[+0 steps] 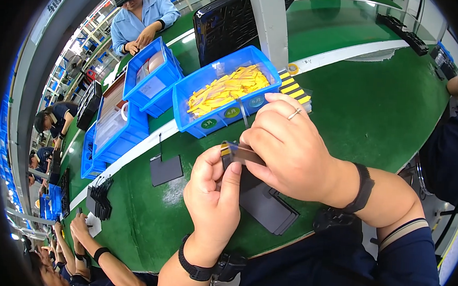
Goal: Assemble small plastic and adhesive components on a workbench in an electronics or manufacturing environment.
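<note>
Hold the small dark piece point(227, 157) steady at the clock's middle, your left hand point(211, 189) at seven o'clock curled nearly closed around it, your right hand point(292, 145) at three o'clock pinching the shiny strip point(247, 155), which a gentle touch should keep flat.

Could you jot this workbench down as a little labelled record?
Left hand: gripping small dark piece with yellow-marked end
Right hand: thumb and fingers around glossy strip beside that piece
Blue bin: beyond the hands, holding yellow strips
Dark flat packs: several overlapping near right wrist; one alone left
Surface: green benchtop
Co-worker: farther off, light-blue shirt
</note>
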The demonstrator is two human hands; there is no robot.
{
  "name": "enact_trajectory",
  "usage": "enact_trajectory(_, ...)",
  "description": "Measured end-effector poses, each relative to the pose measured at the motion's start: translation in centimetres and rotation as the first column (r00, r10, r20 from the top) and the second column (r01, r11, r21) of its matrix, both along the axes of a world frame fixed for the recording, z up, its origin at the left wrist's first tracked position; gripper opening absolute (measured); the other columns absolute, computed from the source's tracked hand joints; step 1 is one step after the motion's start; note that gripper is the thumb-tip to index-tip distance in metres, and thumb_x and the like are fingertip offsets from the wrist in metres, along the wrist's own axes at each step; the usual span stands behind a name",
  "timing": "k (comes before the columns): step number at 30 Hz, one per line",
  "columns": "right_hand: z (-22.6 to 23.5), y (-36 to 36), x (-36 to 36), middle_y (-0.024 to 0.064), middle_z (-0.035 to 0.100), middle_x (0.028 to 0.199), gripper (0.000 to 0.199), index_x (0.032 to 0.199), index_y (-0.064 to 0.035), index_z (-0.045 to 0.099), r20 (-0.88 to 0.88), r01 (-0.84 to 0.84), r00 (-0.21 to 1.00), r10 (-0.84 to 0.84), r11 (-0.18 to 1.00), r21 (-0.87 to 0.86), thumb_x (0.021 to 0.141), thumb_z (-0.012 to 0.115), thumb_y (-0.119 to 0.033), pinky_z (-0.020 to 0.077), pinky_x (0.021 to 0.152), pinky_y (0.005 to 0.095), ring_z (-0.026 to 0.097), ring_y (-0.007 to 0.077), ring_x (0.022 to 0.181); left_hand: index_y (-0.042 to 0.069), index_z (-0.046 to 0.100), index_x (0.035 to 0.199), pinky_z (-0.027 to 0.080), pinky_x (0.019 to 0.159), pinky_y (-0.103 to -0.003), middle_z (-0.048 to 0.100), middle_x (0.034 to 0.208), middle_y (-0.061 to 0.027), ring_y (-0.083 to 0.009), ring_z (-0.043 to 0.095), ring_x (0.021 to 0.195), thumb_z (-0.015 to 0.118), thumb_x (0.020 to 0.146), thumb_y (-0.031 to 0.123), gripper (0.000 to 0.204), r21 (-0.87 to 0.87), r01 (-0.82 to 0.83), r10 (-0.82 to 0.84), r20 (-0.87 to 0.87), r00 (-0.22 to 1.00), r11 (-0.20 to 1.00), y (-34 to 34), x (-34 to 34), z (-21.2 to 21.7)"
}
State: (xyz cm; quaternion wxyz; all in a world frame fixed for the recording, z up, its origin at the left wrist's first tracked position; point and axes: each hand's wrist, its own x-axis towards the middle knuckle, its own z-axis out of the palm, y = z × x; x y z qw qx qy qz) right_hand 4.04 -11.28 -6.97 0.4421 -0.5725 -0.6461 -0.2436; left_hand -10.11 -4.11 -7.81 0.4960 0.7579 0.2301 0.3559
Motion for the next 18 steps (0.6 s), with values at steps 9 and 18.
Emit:
enact_trajectory(9, -1.2, 0.2, 1.0, 0.0104, 0.053, 0.073, 0.014, 0.076, -0.0007, 0.058, -0.252, -0.143, 0.963, 0.092, 0.971, -0.190, 0.067, 0.068, -0.007, 0.0433, 0.068, 0.0385, 0.052, 0.0279, 0.073, -0.005, 0.053, 0.102, 0.046, 0.067, -0.022, 0.063, 0.085, -0.0071, -0.0097, 0.058, 0.073, 0.051, 0.085, 0.000, 0.018, 0.046, -0.336, 0.339, -0.106, 0.935, 0.941, 12.1, -3.7, -0.1)
enact_trajectory(18, -1.1, 0.7, 1.2, 0.0146, 0.055, 0.074, 0.019, 0.078, 0.0011, 0.059, -0.500, -0.337, 0.856, 0.134, 0.877, -0.342, 0.073, 0.062, -0.017, 0.0442, 0.069, 0.0415, 0.055, 0.0325, 0.075, 0.000, 0.063, 0.100, 0.047, 0.066, -0.025, 0.061, 0.087, -0.0064, -0.0119, 0.058, 0.075, 0.067, 0.080, 0.012, 0.024, 0.104, -0.024, 0.036, -0.112, 0.993, 0.994, 7.8, -2.2, 1.9)
